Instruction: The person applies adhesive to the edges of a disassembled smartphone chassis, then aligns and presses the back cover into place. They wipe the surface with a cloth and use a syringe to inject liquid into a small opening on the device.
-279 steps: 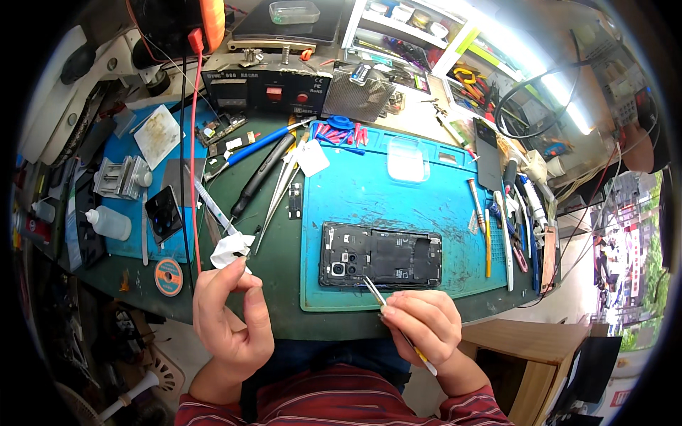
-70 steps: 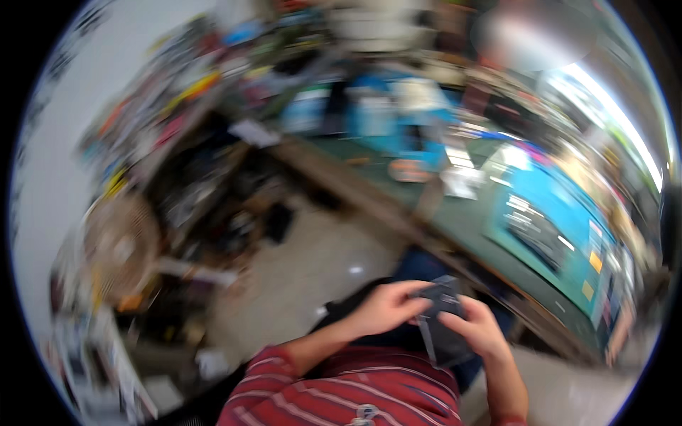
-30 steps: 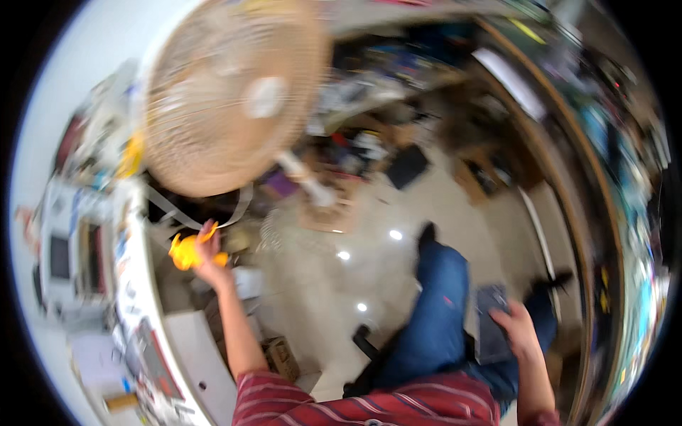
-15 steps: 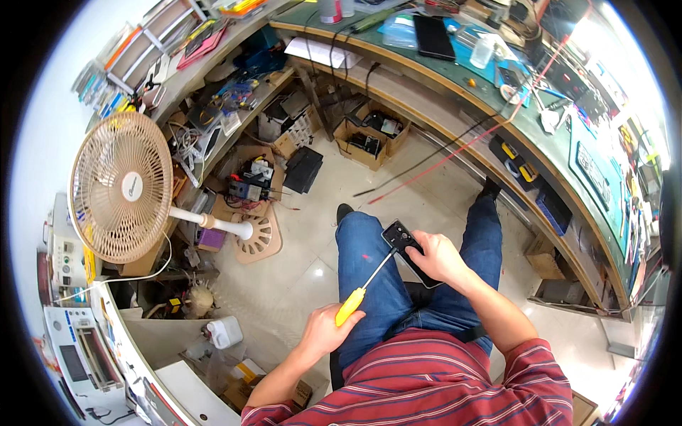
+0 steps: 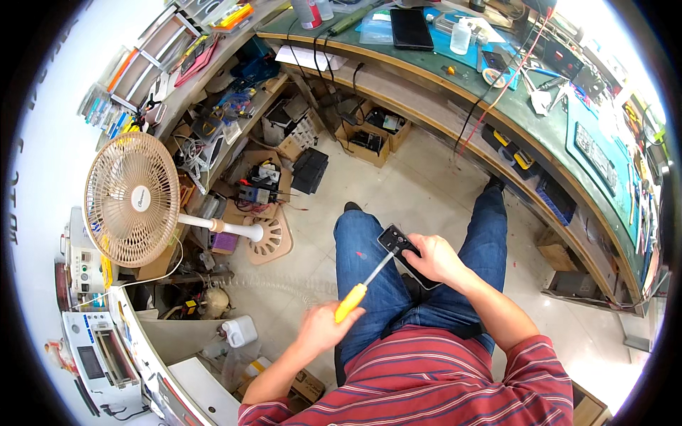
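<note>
My left hand [image 5: 325, 324] is closed round the yellow handle of a screwdriver [image 5: 350, 302]. Its metal shaft slants up and right, and the tip meets the back of a black smartphone [image 5: 398, 239] beside the camera lenses. Gripping that phone from its right side is my right hand [image 5: 435, 258], thumb across the back. The phone is tilted over my lap, between my thighs. Part of its lower back is covered by my right hand, and the fingers beneath it are hidden.
A workbench [image 5: 455, 67] with a green top curves along the far and right sides, carrying a black tablet-like device [image 5: 410, 30] and a clear bottle [image 5: 460, 37]. A beige fan [image 5: 133, 199] stands left. Cardboard boxes [image 5: 369, 147] lie under the bench; a white jug [image 5: 240, 331] sits lower left.
The view has shifted slightly, so the bench and fan sit differently in the picture. Both hands keep their grips; the screwdriver tip stays at the phone's camera end.
</note>
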`<state>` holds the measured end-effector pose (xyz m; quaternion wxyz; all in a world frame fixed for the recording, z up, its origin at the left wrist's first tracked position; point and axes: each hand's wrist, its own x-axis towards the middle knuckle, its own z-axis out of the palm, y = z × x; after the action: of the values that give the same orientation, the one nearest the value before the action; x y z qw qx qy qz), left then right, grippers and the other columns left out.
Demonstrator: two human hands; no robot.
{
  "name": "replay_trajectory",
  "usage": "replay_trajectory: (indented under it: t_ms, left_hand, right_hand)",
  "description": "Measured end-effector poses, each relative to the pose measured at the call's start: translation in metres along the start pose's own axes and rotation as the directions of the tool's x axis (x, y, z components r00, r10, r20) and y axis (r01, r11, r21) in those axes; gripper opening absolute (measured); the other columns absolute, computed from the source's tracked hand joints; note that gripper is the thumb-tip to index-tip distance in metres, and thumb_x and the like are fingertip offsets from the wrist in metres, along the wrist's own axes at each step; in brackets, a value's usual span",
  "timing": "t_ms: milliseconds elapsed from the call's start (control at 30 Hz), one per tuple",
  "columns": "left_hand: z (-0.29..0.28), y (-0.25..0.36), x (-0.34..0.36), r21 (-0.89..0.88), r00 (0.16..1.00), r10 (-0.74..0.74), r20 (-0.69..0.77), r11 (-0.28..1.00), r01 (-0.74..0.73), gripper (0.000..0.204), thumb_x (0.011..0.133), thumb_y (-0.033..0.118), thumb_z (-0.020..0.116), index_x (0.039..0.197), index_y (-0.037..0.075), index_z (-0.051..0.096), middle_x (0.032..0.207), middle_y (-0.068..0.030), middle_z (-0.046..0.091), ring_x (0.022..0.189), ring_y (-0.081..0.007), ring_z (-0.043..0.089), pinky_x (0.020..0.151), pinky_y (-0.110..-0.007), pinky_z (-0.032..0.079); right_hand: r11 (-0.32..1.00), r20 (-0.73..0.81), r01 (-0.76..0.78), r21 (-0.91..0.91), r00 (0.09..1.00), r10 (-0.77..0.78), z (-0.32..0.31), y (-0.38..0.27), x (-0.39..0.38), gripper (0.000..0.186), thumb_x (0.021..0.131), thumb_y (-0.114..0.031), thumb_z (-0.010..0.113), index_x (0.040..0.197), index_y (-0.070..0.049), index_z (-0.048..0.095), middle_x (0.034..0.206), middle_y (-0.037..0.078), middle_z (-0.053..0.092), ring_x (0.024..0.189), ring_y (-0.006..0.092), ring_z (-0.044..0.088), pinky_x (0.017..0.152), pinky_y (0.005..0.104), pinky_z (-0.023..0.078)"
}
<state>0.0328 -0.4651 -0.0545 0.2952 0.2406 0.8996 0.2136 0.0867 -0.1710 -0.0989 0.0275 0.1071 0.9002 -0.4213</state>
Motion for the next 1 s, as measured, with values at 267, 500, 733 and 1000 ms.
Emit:
replay_trajectory:
  t_ms: [267,500,733,1000]
  left_hand:
    - [-0.019,0.011,0.001,0.052,0.998,-0.058,0.040,0.997,0.056,0.056,0.093,0.060,0.064,0.096,0.006,0.076,0.082,-0.0208,0.072,0.079,-0.0421,0.071,0.071,-0.050,0.055]
    - [-0.020,0.008,-0.002,0.015,0.996,-0.074,0.042,0.997,0.074,0.055,0.093,0.058,0.066,0.093,0.003,0.074,0.083,-0.0209,0.072,0.080,-0.0429,0.071,0.070,-0.051,0.055]
    - [-0.015,0.015,-0.006,0.085,1.000,-0.002,-0.023,0.996,0.004,0.056,0.093,0.058,0.066,0.089,0.002,0.074,0.079,-0.0215,0.071,0.078,-0.0428,0.071,0.068,-0.050,0.055]
    - [-0.019,0.019,-0.005,0.120,0.998,0.036,-0.054,0.992,-0.029,0.053,0.093,0.057,0.066,0.090,0.005,0.075,0.081,-0.0186,0.071,0.076,-0.0414,0.070,0.067,-0.049,0.055]
  right_hand:
    - [1.000,-0.021,0.014,0.019,1.000,-0.014,-0.005,-0.003,-0.002,0.022,0.089,-0.020,0.067,0.094,0.001,0.065,0.076,0.026,0.067,0.077,0.0455,0.067,0.073,0.0521,0.053]
    - [0.998,-0.011,0.009,0.066,1.000,-0.008,-0.007,-0.010,-0.004,0.024,0.089,-0.021,0.067,0.099,0.001,0.068,0.079,0.026,0.068,0.080,0.0447,0.068,0.075,0.0512,0.054]
    - [0.995,0.014,0.011,0.104,1.000,-0.013,-0.008,-0.013,-0.004,0.024,0.088,-0.021,0.067,0.098,0.000,0.070,0.079,0.027,0.068,0.080,0.0444,0.069,0.076,0.0515,0.054]
    - [0.998,0.011,-0.014,0.060,1.000,0.014,-0.007,-0.010,-0.001,0.024,0.089,-0.023,0.067,0.095,0.000,0.069,0.078,0.026,0.068,0.079,0.0453,0.068,0.075,0.0519,0.054]
